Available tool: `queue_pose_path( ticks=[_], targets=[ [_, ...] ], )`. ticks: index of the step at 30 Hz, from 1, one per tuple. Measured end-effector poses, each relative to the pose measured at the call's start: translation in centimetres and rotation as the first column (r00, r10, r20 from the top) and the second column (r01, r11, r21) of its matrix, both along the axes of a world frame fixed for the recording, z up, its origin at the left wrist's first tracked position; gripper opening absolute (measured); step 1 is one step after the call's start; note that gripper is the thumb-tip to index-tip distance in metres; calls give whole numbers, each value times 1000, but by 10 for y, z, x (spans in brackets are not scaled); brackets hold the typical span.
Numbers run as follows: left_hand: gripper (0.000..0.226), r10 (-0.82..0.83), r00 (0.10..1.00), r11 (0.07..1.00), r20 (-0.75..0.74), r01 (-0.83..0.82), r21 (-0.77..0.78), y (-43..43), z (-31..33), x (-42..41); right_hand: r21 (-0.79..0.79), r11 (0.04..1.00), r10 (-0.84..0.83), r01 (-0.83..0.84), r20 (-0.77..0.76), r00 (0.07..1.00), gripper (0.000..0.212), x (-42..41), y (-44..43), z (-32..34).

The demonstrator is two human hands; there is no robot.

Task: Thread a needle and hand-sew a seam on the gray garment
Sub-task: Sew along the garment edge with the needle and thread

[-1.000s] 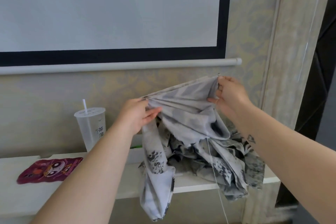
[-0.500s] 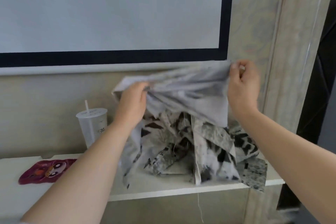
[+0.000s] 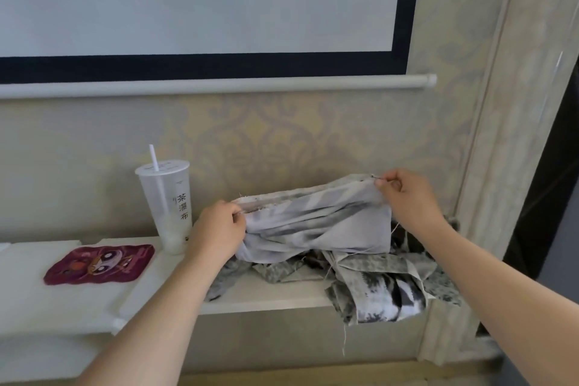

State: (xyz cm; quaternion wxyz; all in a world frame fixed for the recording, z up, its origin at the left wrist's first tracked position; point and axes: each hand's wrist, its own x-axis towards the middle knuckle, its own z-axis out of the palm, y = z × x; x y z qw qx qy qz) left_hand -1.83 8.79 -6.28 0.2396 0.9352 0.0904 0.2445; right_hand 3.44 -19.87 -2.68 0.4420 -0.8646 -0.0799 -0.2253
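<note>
Left hand (image 3: 216, 230), right hand (image 3: 405, 194) at garment (image 3: 313, 222) edge

A tall clear cup (image 3: 166, 207) with a white straw (image 3: 154, 157) is standing on the white shelf (image 3: 62, 301). A red cartoon cloth (image 3: 100, 264) is lying just beside it.

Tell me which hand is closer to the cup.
Left. The left hand grips the garment just right of the cup, nearly beside it; the right hand pinches the garment's far end, well off to the right.
</note>
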Motion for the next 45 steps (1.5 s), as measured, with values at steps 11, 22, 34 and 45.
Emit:
queue_pose_path(
  ticks=[11,22,34,45],
  targets=[
    [40,-213,948,970,238,176,165,-70,45,-34,21,979,204,-205,39,978,13,-22,3,10],
    [9,-401,833,865,382,482,-142,-125,44,-2,-180,930,329,-322,9,944,14,-42,-13,41],
    [9,-461,799,769,385,577,-276,-121,47,-9,-380,868,409,-319,183,894,30,-44,-12,43],
    [15,-495,790,769,363,592,-241,-114,44,-15,-466,827,432,-314,170,886,13,-36,-2,43]
  ],
)
